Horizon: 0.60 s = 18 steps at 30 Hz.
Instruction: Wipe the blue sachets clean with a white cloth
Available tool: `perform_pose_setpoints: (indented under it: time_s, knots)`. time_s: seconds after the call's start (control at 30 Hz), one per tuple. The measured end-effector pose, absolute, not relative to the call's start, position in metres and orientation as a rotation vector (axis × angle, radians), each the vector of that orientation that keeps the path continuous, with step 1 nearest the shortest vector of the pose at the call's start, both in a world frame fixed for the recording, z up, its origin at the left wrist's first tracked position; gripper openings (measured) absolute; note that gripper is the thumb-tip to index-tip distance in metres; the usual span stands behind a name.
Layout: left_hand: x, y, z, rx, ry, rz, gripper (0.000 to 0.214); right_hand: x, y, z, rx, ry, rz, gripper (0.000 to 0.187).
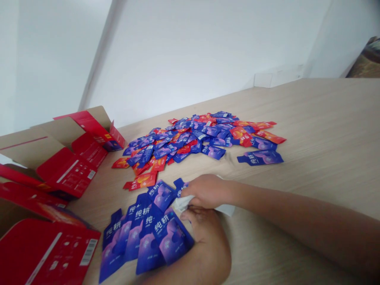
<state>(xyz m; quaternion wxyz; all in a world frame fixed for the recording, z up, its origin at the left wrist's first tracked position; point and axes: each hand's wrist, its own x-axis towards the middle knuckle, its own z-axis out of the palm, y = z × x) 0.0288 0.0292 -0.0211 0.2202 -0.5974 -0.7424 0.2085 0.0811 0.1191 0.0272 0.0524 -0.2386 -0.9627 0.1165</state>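
Observation:
My right hand (209, 192) reaches in from the right, its fingers closed on a crumpled white tissue (182, 203). Part of a blue pouch (179, 186) shows by its fingertips, the remainder covered by the hand. Just below, my left hand (203, 223) is curled close to the tissue and that pouch; what its fingers hold is hidden. Several blue-and-purple flat pouches (172, 239) lie overlapping in a fan left of my left hand, spout ends pointing away from me. A white sheet-like piece (226, 209) sticks out behind my right wrist.
Beyond the hands, a mixed heap of blue and orange-red pouches (166, 148) spreads over the wooden table (311, 158). One blue pouch (263, 157) lies apart at its right. Opened red cartons (71, 170) stand along the left. A white wall (190, 51) closes the far side.

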Motion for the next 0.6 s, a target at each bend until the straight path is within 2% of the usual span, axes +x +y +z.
perform_pose_setpoints:
  time_s: [0.27,0.5,0.6]
  knots:
    - [0.027,0.026,-0.02,-1.642,-1.922,0.573,0.033,0.089,0.136,0.024,-0.982,-2.887,0.253,0.031]
    - [0.028,0.029,-0.023,-1.7,-2.068,0.549,0.035,0.081,0.119,0.03,-0.746,-2.922,0.391,0.027]
    - [0.028,0.028,-0.023,-1.693,-2.04,0.53,0.035,0.079,0.124,0.022,-0.81,-2.938,0.418,0.027]
